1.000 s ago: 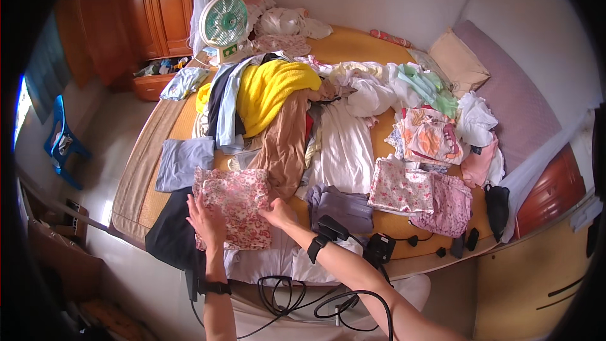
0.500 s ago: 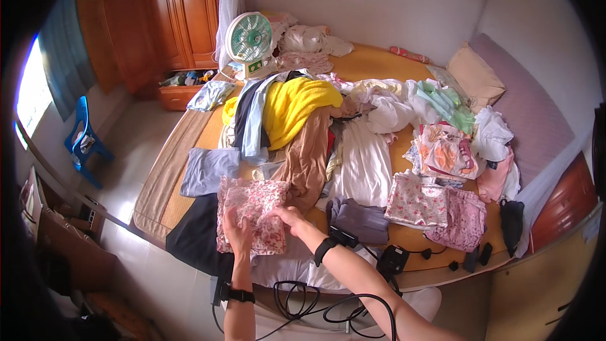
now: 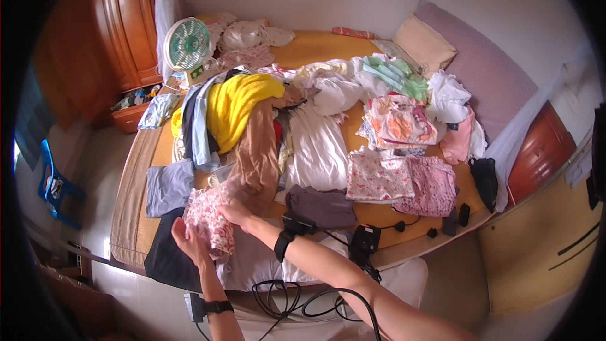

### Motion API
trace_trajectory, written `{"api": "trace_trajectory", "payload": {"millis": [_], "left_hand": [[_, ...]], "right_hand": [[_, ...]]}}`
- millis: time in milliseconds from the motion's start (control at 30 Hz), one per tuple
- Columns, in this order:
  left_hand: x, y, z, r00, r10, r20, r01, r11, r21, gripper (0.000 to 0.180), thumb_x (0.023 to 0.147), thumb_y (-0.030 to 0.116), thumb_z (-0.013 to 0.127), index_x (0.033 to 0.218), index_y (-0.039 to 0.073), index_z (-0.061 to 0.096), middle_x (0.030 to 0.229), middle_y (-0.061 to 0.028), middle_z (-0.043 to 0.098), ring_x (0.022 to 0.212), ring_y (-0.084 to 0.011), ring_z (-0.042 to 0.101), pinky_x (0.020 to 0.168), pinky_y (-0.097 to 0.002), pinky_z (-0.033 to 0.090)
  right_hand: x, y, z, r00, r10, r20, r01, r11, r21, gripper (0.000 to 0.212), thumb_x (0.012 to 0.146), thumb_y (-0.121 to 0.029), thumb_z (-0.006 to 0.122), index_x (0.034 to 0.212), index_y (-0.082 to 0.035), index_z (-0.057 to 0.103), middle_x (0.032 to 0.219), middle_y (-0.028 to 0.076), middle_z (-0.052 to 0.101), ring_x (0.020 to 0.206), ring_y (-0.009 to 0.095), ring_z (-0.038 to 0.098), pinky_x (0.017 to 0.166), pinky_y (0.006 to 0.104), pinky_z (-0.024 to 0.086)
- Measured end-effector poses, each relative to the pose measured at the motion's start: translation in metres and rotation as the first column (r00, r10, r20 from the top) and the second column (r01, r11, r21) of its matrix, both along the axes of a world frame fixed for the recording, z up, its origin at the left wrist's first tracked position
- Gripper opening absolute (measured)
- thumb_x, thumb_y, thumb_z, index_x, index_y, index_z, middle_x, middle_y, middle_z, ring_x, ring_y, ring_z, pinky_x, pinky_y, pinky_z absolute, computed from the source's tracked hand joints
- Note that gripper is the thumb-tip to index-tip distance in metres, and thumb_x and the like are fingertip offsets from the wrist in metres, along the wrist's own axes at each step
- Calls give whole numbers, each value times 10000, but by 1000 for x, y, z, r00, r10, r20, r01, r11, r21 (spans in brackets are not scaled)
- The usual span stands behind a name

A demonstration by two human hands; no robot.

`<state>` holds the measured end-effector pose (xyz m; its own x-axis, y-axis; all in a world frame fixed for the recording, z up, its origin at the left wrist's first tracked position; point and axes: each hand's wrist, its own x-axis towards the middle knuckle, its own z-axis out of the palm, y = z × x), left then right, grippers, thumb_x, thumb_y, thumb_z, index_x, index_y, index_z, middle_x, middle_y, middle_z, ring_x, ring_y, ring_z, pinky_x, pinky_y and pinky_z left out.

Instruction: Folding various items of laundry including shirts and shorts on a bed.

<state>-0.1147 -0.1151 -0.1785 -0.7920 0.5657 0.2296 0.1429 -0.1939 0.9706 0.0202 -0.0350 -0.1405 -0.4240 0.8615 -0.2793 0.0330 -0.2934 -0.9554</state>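
A pink and white floral garment (image 3: 211, 224) lies bunched near the bed's front edge, partly over black cloth (image 3: 169, 259). My right hand (image 3: 235, 213) has its fingers closed on the garment's upper right side. At the lower left side, my left hand (image 3: 189, 241) is against or just beside the cloth, its fingers apart. Grey-blue folded cloth (image 3: 169, 188) lies just beyond my left hand. To the right are a folded dark grey garment (image 3: 320, 206), a folded floral garment (image 3: 380, 177) and a pink patterned one (image 3: 429, 186).
A yellow towel-like cloth (image 3: 243, 107), brown cloth (image 3: 255, 151) and white clothes (image 3: 315, 145) heap mid-bed. A green-and-white fan (image 3: 189, 47) stands at the far left. Black cables (image 3: 278, 303) hang by the front edge. A blue chair (image 3: 55, 186) stands left of the bed.
The floral garment has gone from spread flat to narrower and bunched. My right hand has drawn its right side leftward; my left hand has moved to its left edge. The view has turned right.
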Motion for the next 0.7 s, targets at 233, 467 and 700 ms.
{"api": "trace_trajectory", "payload": {"millis": [233, 467, 700], "left_hand": [[41, 10, 63, 998, -31, -46, 39, 982, 185, 282, 843, -7, 510, 1124, -28, 484, 1118, -107, 534, 1030, -168, 507, 898, -274, 388], [112, 21, 54, 950, -311, -23, 311, 936, 168, 289, 837, 33, 542, 1117, -10, 486, 1086, -89, 530, 1003, -164, 508, 888, -280, 391], [157, 24, 49, 925, -379, -11, 379, 922, 80, 309, 830, 18, 523, 1135, 10, 472, 1082, -83, 526, 1023, -177, 504, 907, -296, 390]], "right_hand": [[108, 2, 63, 989, -147, 13, 139, 958, 251, 143, 727, -131, 509, 710, -1, 566, 674, 74, 561, 650, 175, 551, 610, 325, 446], [278, -59, 159, 896, -397, -198, 401, 916, -24, 240, 730, -55, 520, 954, 34, 532, 857, 95, 594, 783, 178, 593, 728, 314, 490], [412, -36, 156, 606, -728, -322, 727, 670, -147, 298, 754, -28, 481, 1045, 35, 489, 955, 123, 583, 835, 206, 607, 715, 332, 507]]}}
